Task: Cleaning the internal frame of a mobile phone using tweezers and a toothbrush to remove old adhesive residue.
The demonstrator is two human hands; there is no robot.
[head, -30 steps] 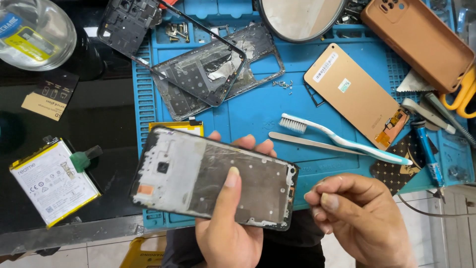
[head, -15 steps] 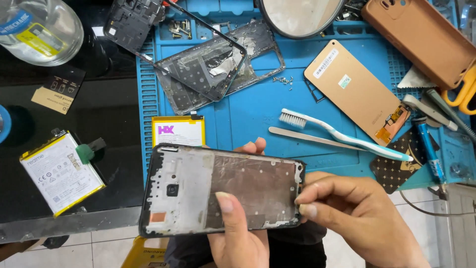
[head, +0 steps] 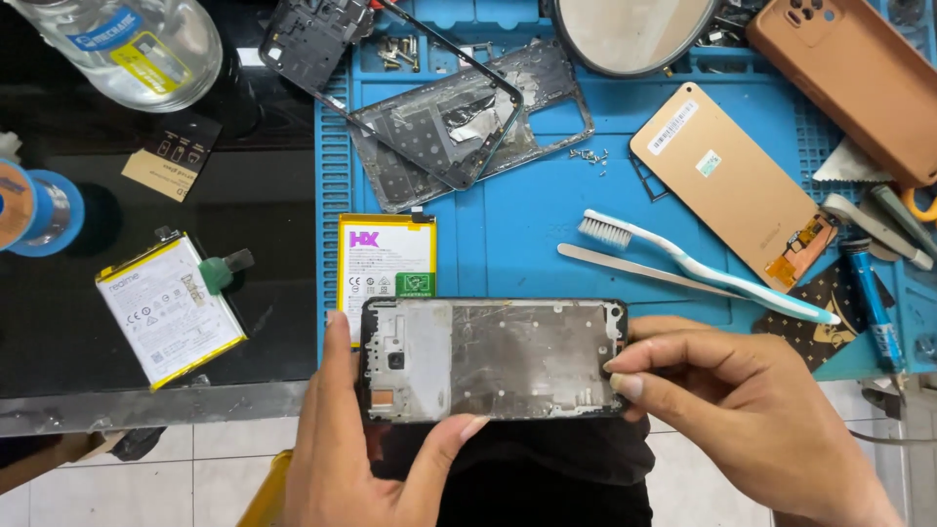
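Note:
A bare phone middle frame [head: 493,359], grey metal with a black rim, is held level near the mat's front edge. My left hand [head: 376,459] grips it from below, index finger up its left end and thumb on its lower edge. My right hand [head: 742,410] pinches its right end between thumb and fingers. Just behind the frame lies a yellow and white battery [head: 386,256] on the blue work mat [head: 527,224].
On the mat lie a white toothbrush [head: 703,268], a thin pry stick [head: 644,271], a tan screen panel [head: 727,185], other stripped frames [head: 459,122], small screws [head: 589,156] and tools at right. A second battery [head: 166,309], a clear bottle [head: 132,44] and a tape roll [head: 34,210] sit on the dark table at left.
The frame has turned level and shifted right and toward me. My left thumb slid from its middle to its lower edge. My right hand came in and took hold of its right end.

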